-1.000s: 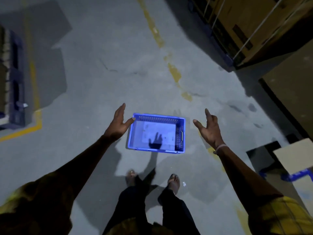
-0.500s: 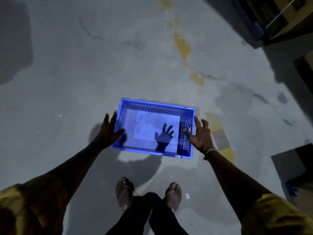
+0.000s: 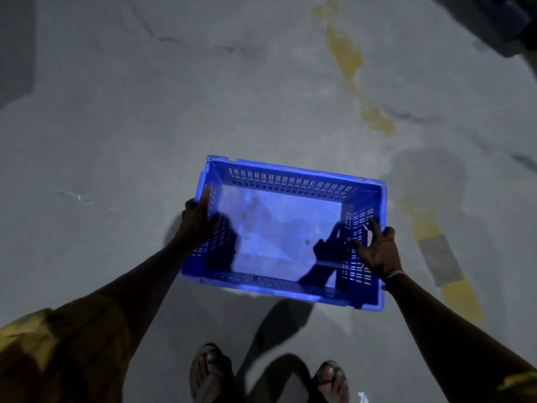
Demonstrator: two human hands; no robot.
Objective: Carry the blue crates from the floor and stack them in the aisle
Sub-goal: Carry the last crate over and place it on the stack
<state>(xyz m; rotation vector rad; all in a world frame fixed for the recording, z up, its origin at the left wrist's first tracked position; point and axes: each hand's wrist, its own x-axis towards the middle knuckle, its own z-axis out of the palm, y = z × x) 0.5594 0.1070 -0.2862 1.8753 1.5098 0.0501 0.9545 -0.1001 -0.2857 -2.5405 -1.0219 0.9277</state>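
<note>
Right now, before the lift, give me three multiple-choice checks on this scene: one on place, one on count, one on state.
1. Where is the left hand?
A. On the left short wall of the blue crate
B. On the far long wall
C. Flat on the floor

2. How many crates show?
A. One
B. Two
C. Three

3. What is in the crate?
A. Boxes
B. Nothing but shadows of the hands
C. A second crate

Answers:
1 A: its thumb runs along that wall's rim.
2 A: only one blue crate lies between the hands, with the right hand at its right wall.
3 B: the bare bottom shows.
</note>
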